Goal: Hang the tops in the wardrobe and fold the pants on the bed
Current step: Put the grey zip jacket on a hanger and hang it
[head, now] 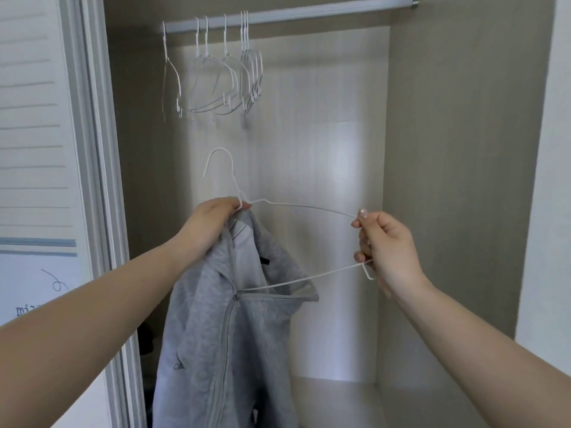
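A grey zip-up hooded top (234, 329) hangs in front of the open wardrobe, its collar bunched up under my left hand (213, 223). That hand grips the collar together with the neck of a white wire hanger (296, 206), whose hook points up. My right hand (383, 245) pinches the hanger's right end, with the shoulder wire above and the bottom bar below. The left half of the hanger sits inside the top; the right half is bare.
The wardrobe rail (296, 13) runs across the top, with several empty white hangers (222, 75) bunched at its left. The rail is bare to their right. A louvred door (37, 149) stands at the left. The wardrobe's right wall (457, 180) is close by.
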